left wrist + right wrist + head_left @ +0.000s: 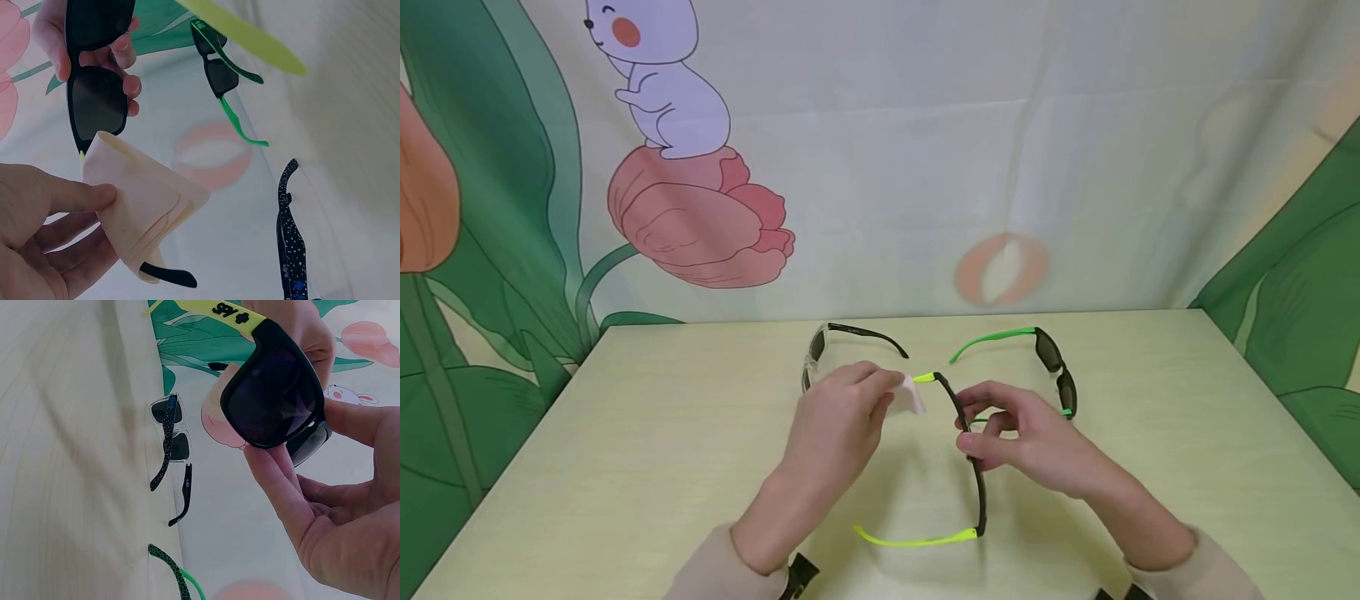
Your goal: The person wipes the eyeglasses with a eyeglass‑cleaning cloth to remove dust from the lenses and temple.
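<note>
Black-framed sunglasses (980,492) with bright yellow temples are held up over the table. My right hand (1037,442) grips them near the bridge, with fingers and thumb on either side of the frame. A dark lens (275,400) faces the right wrist camera. My left hand (842,421) pinches a pale pink folded cloth (137,194), which is wrapped around one temple. That temple's black tip (169,275) sticks out of the cloth in the left wrist view. The other yellow temple (917,540) is unfolded and points left.
Behind the hands on the table (647,467) lie two more sunglasses. The clear-framed sunglasses (817,343) with dark speckled temples are at left, partly hidden by my left hand. The green-templed sunglasses (1047,350) are at right. A printed curtain (887,183) hangs behind the table.
</note>
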The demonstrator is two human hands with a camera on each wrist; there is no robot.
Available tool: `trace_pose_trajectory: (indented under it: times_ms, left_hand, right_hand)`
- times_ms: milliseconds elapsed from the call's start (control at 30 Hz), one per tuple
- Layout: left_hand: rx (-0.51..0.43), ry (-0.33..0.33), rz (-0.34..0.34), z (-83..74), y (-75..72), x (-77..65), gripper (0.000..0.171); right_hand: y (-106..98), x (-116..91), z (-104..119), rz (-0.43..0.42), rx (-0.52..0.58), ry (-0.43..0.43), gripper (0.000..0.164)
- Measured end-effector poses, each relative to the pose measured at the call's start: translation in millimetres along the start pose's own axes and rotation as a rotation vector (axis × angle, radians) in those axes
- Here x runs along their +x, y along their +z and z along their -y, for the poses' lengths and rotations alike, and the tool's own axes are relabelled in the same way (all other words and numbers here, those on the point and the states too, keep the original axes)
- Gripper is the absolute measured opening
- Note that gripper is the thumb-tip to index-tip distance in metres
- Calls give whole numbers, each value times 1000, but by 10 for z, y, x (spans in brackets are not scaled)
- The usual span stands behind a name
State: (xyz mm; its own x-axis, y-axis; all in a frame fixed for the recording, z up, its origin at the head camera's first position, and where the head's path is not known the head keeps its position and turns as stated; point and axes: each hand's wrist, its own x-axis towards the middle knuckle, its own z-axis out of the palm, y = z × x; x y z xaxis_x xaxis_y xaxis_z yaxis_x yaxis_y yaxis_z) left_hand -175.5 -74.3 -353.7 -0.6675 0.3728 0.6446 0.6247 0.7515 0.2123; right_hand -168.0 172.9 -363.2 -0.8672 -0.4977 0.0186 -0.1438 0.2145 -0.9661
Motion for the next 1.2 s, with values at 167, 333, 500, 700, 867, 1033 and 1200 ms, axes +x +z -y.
trace_pose_trajectory:
  times_ms: [167, 333, 500, 700, 867, 1033, 1200]
  left_hand:
    - [-6, 33, -13, -40, -1, 18, 25]
    - [-7, 44, -14, -70, -1, 26, 25]
    - [-21, 33, -3, -75, -9, 37, 25]
    - [-34, 10, 6, -51, -20, 42, 25]
    - [-38, -5, 18, -13, -26, 27, 25]
    - [-34, -28, 16, 25, -26, -4, 25]
    - [-38, -39, 11, 60, -30, -22, 26]
  right_hand:
    - [38, 7, 2, 20, -9, 12, 44]
    - [64, 7, 1, 30, -3, 11, 45]
    - [58, -5, -5, 9, -48, 7, 47]
    - [38, -10, -3, -17, -55, 5, 46]
    - [25, -6, 3, -37, -12, 14, 46]
    - [7, 0, -7, -51, 11, 4, 45]
    - [-5, 6, -2, -61, 4, -9, 43]
